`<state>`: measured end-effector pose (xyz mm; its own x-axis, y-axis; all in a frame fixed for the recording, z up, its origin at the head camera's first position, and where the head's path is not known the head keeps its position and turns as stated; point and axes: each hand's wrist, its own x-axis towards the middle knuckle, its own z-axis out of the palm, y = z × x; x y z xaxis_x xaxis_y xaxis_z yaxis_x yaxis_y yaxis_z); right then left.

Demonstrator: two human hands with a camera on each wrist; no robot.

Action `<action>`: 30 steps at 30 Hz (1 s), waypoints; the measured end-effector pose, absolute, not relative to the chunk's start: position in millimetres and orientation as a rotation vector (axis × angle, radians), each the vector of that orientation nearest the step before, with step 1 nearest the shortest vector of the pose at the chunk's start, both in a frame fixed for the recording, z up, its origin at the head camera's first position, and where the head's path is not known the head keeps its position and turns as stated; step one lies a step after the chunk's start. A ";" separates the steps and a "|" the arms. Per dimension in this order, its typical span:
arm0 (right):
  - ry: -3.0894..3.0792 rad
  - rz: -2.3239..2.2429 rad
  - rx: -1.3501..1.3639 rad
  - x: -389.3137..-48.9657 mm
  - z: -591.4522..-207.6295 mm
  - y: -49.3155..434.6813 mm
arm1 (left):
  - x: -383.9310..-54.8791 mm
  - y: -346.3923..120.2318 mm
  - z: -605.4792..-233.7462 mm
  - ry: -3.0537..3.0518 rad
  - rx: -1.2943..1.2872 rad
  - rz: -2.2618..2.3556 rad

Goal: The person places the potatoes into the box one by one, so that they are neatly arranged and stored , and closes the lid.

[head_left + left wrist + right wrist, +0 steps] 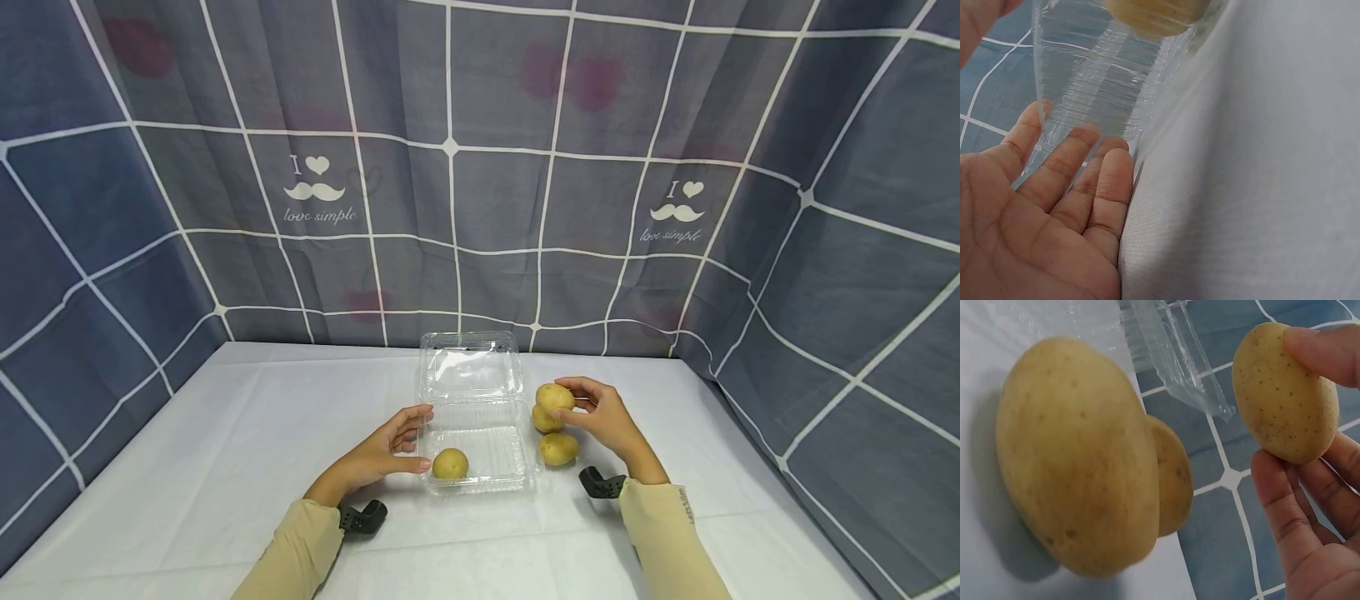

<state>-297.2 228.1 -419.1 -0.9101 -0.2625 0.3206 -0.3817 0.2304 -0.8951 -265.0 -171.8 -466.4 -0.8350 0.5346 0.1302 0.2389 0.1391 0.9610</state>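
Note:
A clear plastic clamshell box (480, 442) lies on the table with its lid (470, 367) raised at the back. One potato (450, 464) sits in its front left corner. My left hand (386, 450) rests at the box's left side, its fingers (1113, 178) straight along the ribbed wall and its thumb near the front corner. To the right of the box, my right hand (603, 417) pinches a potato (1285, 394) between thumb and fingertips. Below that held potato are two others on the table: a near potato (1079, 456) and a farther potato (1172, 478) partly hidden behind it.
A white cloth covers the table (187, 467). Behind and at both sides hangs a dark blue-grey curtain (495, 192) with white grid lines. Each wrist wears a black device (363, 518) by the beige cuff.

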 end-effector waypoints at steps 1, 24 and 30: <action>-2.385 1.779 0.628 -296.9 -418.5 226.6 | -265.1 -171.8 -466.5 2.172 0.758 1.758; -2.457 1.723 0.720 -289.0 -411.5 205.0 | -264.9 -172.1 -466.6 2.167 0.753 1.761; -2.475 1.732 0.722 -287.9 -412.0 200.2 | -265.0 -172.1 -466.8 2.169 0.755 1.761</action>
<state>-287.9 200.2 -412.0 -0.8913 -0.3509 0.2873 -0.3901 0.2702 -0.8802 -265.0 -172.1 -466.8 -0.8355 0.5342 0.1288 0.2360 0.1372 0.9620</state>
